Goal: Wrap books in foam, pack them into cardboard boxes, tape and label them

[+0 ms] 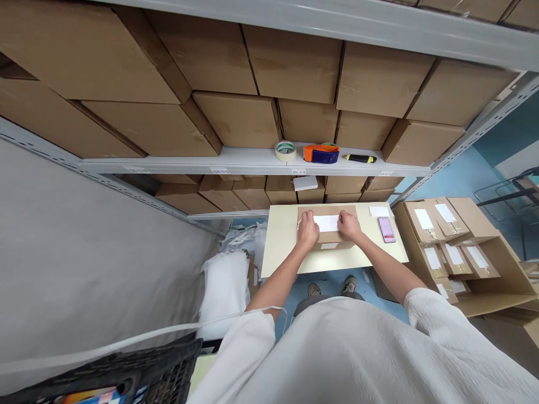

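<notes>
A small cardboard box (326,211) lies on a pale yellow tabletop (280,247), with clear tape showing at its left end. Across its top is a white paper label (327,223). My left hand (309,230) has its fingers closed at the label's left end. At the opposite end, my right hand (348,225) pinches the label's right edge. Both hands rest low over the box, and their fingertips are partly hidden. A second white patch (329,246) shows on the box's near side. To the right lie a white slip of paper (379,211) and a pink-purple phone (386,229).
A shelf (252,160) behind the table holds cardboard boxes, a tape roll (285,150), an orange-and-blue tape dispenser (320,153) and a yellow-black cutter (360,159). At right, a large open carton (501,292) contains several labelled boxes. White wrapping (225,286) stands left; a black crate (168,365) is nearer.
</notes>
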Tool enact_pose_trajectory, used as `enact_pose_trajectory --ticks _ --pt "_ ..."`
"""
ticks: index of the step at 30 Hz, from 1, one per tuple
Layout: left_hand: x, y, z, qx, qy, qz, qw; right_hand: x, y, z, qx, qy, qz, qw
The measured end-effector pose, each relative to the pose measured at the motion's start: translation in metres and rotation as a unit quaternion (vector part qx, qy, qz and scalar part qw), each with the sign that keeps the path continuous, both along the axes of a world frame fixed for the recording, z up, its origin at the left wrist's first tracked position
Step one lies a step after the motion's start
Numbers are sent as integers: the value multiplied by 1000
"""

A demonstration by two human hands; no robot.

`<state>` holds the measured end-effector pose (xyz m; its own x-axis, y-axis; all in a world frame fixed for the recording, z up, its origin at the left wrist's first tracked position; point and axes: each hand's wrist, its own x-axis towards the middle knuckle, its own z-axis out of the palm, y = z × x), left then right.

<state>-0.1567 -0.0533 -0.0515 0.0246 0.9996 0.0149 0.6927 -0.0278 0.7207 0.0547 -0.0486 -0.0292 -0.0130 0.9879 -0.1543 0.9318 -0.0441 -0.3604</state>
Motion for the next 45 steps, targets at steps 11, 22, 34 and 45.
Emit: enact_pose_trajectory --ticks 11,22,34,45 --pt "-12 -19 -13 36 60 -244 967 -9 -35 -28 51 -22 225 973" --pt "-18 -25 -15 0 107 -158 982 2 -43 -38 15 -29 141 989" --pt "-48 -37 -20 -97 11 -16 995 40 -61 -43 3 86 -127 988" --pt "-18 -36 6 -40 -29 -62 997 72 -98 -16 64 141 -154 976"
